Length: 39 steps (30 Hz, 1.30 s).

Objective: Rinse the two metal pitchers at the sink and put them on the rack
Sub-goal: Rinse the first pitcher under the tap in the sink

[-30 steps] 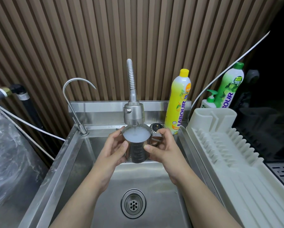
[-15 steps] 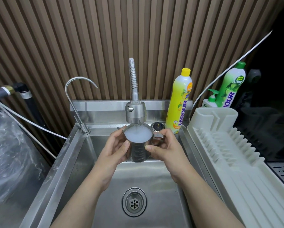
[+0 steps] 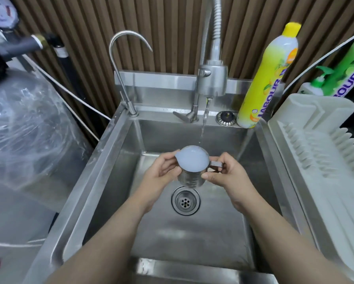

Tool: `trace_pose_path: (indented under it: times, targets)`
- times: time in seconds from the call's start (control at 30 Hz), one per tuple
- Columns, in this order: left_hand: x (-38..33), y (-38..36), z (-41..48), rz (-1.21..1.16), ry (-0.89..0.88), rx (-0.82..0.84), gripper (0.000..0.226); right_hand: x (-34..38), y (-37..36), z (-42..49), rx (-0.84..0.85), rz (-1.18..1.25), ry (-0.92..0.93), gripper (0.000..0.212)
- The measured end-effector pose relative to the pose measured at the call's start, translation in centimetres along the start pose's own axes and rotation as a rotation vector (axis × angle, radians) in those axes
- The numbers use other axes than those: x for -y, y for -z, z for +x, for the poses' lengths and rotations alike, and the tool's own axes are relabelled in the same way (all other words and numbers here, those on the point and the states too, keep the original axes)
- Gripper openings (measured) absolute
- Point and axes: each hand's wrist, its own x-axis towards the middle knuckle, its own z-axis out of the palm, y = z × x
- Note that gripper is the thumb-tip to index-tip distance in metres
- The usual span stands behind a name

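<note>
Head view puts you at the sink (image 3: 102, 167) with one pitcher (image 3: 192, 171) held upright over the drain (image 3: 185, 200). Your left hand (image 3: 161, 173) cups its body on the spout side, fingers curled around the wall; your right hand (image 3: 227, 174) pinches the handle, thumb against the side. It is full of cloudy water nearly to the rim, and a thin stream falls from the faucet (image 3: 212, 80) just behind it, missing the opening. You are, by my reading, midway through rinsing the first pitcher: it needs emptying, perhaps another fill, then racking. I see no second pitcher, so that one remains. To your right the rack (image 3: 319, 144) shows nothing on it. A yellow bottle (image 3: 268, 78) stands at the sink's back corner beside the rack, well behind the direct path across the rim.
</note>
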Motion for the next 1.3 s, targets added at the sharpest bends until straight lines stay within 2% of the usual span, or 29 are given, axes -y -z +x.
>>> trace_pose_path:
  times: [0.13, 0.27, 0.37, 0.57, 0.63, 0.73, 0.83, 1.03, 1.13, 1.3]
  targets:
    - [4.4, 1.4, -1.1, 0.048, 0.201, -0.008, 0.032, -5.7, -0.8, -0.6, 0.019, 0.022, -0.239, 0.043]
    - [7.8, 1.6, -1.6, 0.122, 0.506, 0.006, 0.018, -9.1, -0.8, -1.0, 0.068, -0.038, -0.491, 0.040]
    - [9.2, 1.9, -1.3, 0.158, 0.667, 0.023, 0.006, -10.5, -0.3, -1.0, 0.145, -0.063, -0.646, 0.034]
    - [9.9, 1.5, 0.1, 0.228, 0.860, 0.110, 0.008, -10.8, 0.4, -0.9, 0.342, -0.106, -0.820, 0.009]
    - [10.1, 1.6, 0.4, 0.227, 0.899, 0.108, 0.011, -10.8, 0.6, -0.6, 0.369, -0.169, -0.849, 0.012]
    - [10.2, 1.6, 0.9, 0.225, 0.941, 0.066, 0.022, -10.7, 0.4, -0.3, 0.375, -0.224, -0.883, 0.029]
    - [9.8, 1.1, 1.2, 0.259, 0.962, 0.031, 0.033, -10.4, 0.0, -0.1, 0.306, -0.216, -0.890, 0.039]
    - [9.3, -0.3, 1.7, 0.258, 0.942, -0.122, 0.041, -9.5, -0.5, 0.4, 0.210, -0.197, -0.916, 0.073]
    - [8.1, -1.0, 1.6, 0.158, 0.930, -0.100, 0.037, -7.8, -0.3, 0.5, 0.186, -0.194, -0.847, 0.067]
    - [4.2, -1.6, 3.2, 0.025, 0.668, -0.063, 0.026, -2.8, -0.1, 1.7, -0.011, -0.116, -0.577, 0.048]
